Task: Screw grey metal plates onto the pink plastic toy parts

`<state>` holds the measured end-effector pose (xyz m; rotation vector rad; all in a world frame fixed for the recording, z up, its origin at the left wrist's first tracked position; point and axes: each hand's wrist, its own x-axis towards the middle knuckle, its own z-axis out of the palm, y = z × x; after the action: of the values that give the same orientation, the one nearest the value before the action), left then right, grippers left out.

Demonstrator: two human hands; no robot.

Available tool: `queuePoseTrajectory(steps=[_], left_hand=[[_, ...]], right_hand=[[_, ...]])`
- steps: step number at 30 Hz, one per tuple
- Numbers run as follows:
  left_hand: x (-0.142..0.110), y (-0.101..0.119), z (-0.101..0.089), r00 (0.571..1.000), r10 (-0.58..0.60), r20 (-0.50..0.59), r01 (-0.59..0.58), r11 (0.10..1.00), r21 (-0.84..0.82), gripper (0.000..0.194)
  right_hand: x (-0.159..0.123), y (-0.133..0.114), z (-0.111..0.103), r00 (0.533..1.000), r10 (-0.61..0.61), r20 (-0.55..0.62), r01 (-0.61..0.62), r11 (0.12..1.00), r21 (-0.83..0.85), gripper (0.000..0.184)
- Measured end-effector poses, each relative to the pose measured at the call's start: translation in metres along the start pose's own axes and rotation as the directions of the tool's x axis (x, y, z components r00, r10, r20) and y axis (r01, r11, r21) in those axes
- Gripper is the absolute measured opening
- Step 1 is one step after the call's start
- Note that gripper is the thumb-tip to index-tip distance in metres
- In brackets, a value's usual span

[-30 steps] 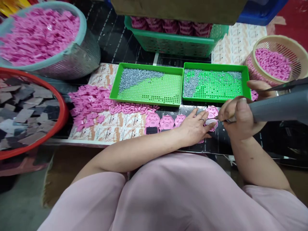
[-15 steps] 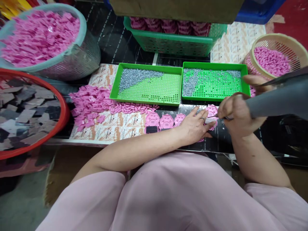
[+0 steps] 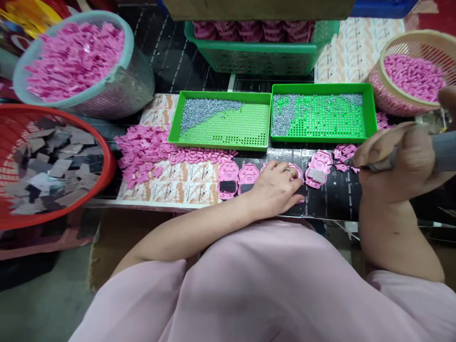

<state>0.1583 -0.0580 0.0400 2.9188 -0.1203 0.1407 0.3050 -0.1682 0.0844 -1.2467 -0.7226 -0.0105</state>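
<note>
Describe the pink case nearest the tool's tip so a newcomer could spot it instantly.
Start at the right green tray. Just off its near edge, between the left hand and the tool, lies one pink case. No hand covers it, and its plate is light grey, unlike the black plate on the leftmost case.

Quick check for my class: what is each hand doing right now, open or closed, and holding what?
Left hand: open, palm down over pink pieces, fingers loosely bent.
Right hand: closed around a grey tool.
</note>
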Motion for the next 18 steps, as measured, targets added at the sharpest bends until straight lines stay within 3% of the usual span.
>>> queuePoseTrajectory(steps=[3, 6, 10, 11, 13, 18], left_hand=[[-0.002, 0.006, 0.007, 1.000, 0.009, 0.025, -0.011, 0.998, 0.055, 0.031], [-0.002, 0.007, 0.010, 0.999, 0.028, 0.021, -0.030, 0.997, 0.077, 0.025], [-0.006, 0.005, 0.008, 1.000, 0.029, 0.004, -0.029, 0.997, 0.072, 0.024], [-0.008, 0.004, 0.007, 1.000, 0.023, -0.002, -0.022, 0.997, 0.071, 0.025], [-0.011, 0.002, 0.005, 1.000, 0.001, -0.016, 0.000, 0.998, 0.071, 0.026], [-0.015, -0.001, 0.006, 1.000, -0.006, 0.007, 0.005, 0.997, 0.075, 0.025]], right_hand=[[-0.004, 0.004, 0.001, 0.994, -0.082, -0.066, 0.084, 0.996, 0.021, 0.057], [-0.007, 0.009, -0.001, 0.993, -0.115, -0.028, 0.116, 0.993, 0.030, 0.050], [-0.009, 0.012, -0.003, 0.974, -0.223, -0.047, 0.226, 0.972, 0.067, 0.007], [-0.009, 0.012, -0.003, 0.967, -0.241, -0.078, 0.246, 0.968, 0.056, 0.004], [-0.009, 0.013, -0.002, 0.958, -0.257, -0.129, 0.261, 0.965, 0.020, 0.015], [-0.011, 0.013, -0.002, 0.956, -0.259, -0.141, 0.267, 0.963, 0.040, 0.016]])
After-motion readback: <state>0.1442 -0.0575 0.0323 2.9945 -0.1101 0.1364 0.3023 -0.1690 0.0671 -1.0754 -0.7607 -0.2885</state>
